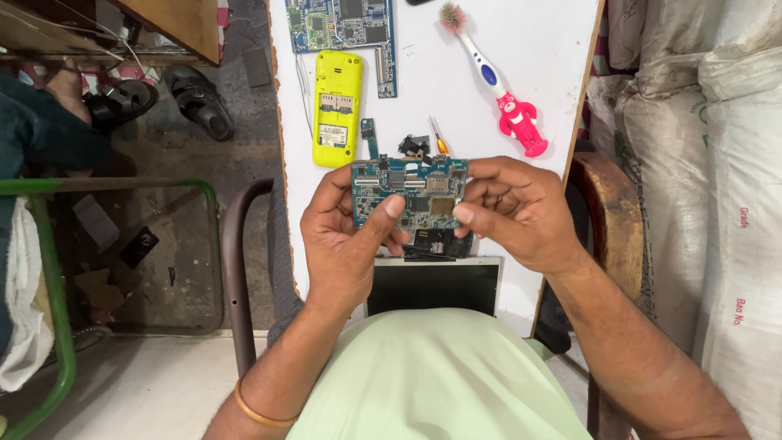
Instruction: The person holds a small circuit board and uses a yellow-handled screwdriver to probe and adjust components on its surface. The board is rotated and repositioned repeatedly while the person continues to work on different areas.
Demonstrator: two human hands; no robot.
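Both hands (346, 232) (513, 212) pinch blue circuit board (410, 189); yellow phone (336, 106), toothbrush (493, 81) beyond

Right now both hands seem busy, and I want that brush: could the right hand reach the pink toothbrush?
Probably yes: the toothbrush lies uncovered on the white table, but the right hand grips the circuit board.

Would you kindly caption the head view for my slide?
Both hands, left and right, hold a blue circuit board above a white table.

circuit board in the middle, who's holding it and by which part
Both hands hold the blue-green circuit board: the left hand grips its left edge, thumb across the face; the right hand grips its right edge.
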